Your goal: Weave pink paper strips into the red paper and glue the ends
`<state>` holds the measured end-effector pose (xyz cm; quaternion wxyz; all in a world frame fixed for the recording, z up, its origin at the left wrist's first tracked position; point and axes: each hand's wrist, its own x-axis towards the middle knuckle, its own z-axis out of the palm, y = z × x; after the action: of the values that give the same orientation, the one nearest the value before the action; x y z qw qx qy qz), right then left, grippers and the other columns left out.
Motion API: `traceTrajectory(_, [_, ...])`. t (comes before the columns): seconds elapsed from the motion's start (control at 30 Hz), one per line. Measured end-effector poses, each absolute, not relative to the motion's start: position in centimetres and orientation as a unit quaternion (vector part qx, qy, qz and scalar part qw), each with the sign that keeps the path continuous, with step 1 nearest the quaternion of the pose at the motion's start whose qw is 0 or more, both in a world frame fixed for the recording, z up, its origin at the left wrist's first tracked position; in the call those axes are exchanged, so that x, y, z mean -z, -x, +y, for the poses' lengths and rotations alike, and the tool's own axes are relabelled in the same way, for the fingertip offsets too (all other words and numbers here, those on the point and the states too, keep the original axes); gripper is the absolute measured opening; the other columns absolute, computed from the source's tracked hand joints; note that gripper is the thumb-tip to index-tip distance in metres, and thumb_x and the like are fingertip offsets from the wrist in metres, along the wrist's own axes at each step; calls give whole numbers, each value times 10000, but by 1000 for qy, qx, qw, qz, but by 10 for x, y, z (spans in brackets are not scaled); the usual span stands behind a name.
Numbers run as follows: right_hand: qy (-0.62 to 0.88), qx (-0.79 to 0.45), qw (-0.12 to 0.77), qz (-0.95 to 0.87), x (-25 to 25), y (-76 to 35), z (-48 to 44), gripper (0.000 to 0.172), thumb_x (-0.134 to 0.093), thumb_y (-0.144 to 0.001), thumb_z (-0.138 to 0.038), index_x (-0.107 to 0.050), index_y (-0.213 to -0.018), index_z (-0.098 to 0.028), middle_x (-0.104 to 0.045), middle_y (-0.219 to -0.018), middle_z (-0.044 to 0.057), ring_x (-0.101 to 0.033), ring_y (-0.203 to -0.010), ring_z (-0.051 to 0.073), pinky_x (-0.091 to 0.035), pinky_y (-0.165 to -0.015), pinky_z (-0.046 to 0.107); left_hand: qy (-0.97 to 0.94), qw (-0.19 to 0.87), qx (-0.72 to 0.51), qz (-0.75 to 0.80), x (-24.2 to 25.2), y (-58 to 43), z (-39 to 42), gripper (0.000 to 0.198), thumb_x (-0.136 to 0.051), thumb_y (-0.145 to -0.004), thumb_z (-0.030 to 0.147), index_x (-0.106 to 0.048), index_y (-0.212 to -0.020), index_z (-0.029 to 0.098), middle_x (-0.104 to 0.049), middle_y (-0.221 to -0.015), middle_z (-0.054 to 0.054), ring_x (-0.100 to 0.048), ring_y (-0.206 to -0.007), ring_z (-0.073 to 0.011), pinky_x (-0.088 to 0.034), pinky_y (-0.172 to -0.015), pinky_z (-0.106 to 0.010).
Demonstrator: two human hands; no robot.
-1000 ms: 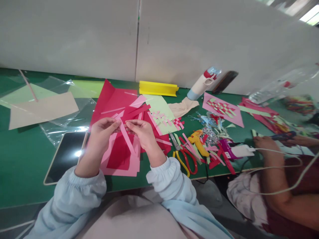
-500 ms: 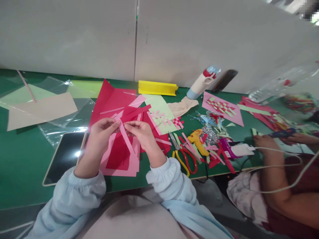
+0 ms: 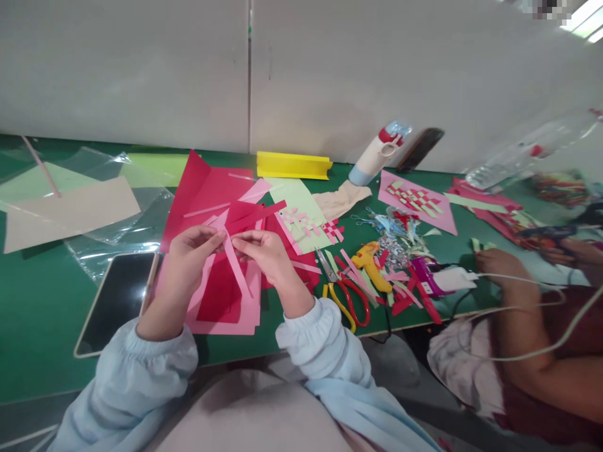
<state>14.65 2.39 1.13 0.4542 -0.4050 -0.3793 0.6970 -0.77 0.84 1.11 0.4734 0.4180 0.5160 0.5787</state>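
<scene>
Pinched near its top by the fingers of the left hand (image 3: 191, 254), the narrow pink paper strip (image 3: 238, 267) slants toward five o'clock over the green desk (image 3: 38, 320), likely light, bendy and crease-prone, best held near an end, though I cannot tell whether the right hand (image 3: 266, 254), fingers narrowed, grips anything.

1. View: turned slightly to the right; the wall seam (image 3: 249, 78) and the dark-screened phone (image 3: 117, 304) are shown farther left.
2. Red strip (image 3: 271, 211): its free end has been carried slightly farther over the pale green sheet (image 3: 299, 196).
3. Dark tool (image 3: 541, 237): drawn back from the co-worker's nearer hand (image 3: 502, 267), and blurred.
</scene>
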Motion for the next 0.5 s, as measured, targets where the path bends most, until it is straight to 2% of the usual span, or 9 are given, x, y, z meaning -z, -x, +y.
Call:
traceTrajectory(0.4, [392,-702,438,-402,-6,-153,24,297,-858,-619,-385,-767,-816,-183,-723,-729,21,-645,-621,113,-551,-615,257,-407,475,-578,524,-10,8,9,225,-857,-653,333,-716,-754,190,-655,-714,-2,-611,-648,-115,-539,-656,-230])
traceTrajectory(0.5, [397,-703,416,-417,0,-155,24,350,-858,-621,-419,-761,-841,-163,-720,-736,21,-639,-603,103,-548,-596,239,-400,475,-580,527,-10,7,9,236,-864,-639,328,-714,-750,184,-653,-699,2,-609,-645,-111,-532,-650,-220])
